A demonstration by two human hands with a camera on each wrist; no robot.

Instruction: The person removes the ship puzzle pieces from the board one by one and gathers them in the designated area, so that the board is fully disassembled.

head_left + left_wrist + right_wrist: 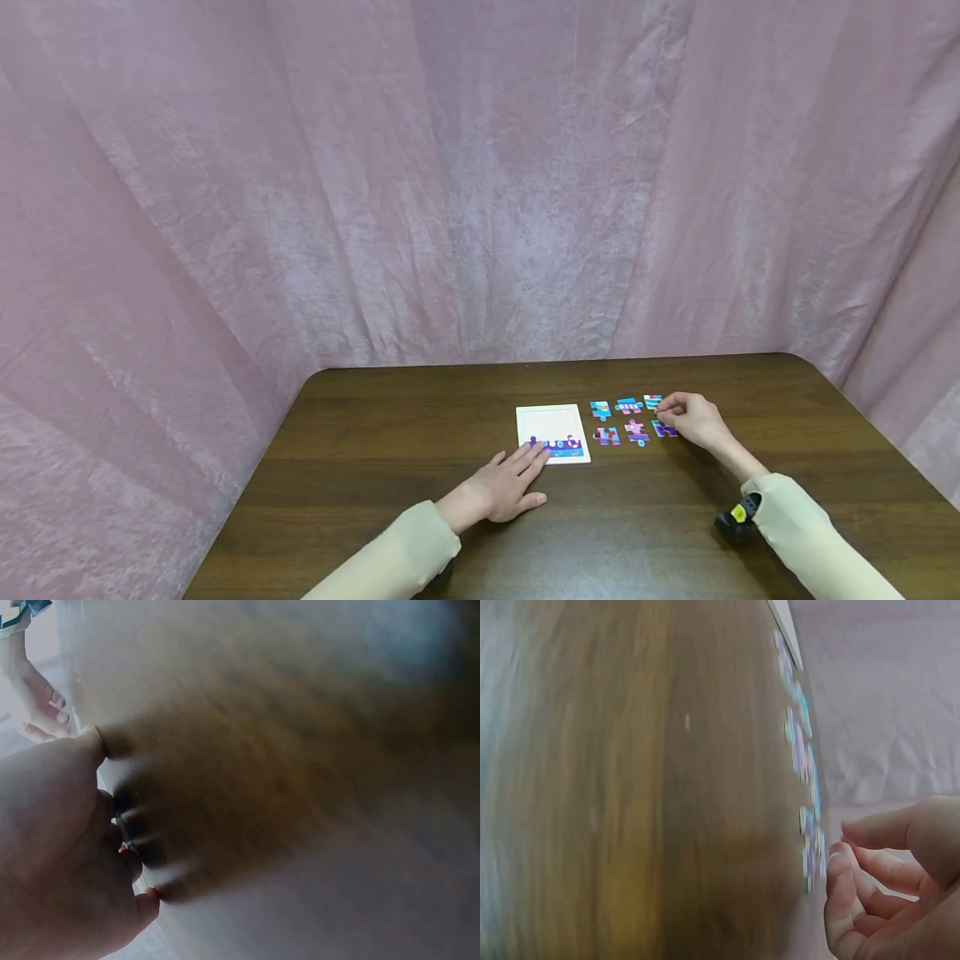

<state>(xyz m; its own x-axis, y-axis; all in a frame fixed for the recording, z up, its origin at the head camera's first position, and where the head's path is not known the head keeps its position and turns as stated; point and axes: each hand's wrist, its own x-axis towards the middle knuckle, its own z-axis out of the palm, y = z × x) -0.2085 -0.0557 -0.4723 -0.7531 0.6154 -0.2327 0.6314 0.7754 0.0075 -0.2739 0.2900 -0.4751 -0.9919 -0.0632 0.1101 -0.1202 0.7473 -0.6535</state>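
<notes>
My left hand lies with its fingers stretched out on the lower left part of a white puzzle board. A purple and blue strip of puzzle picture fills the board's lower edge, partly hidden by the fingers. In the left wrist view that hand is seen from its palm side. My right hand is over the right end of the loose pieces, nearest a red, white and blue piece and a purple piece. The right wrist view shows loosely bent fingers, with no piece visible between thumb and fingertips.
Several other loose puzzle pieces lie in two rows right of the board, among them a blue one and a pink one. A brown wooden table carries everything. A pink curtain hangs behind its far edge.
</notes>
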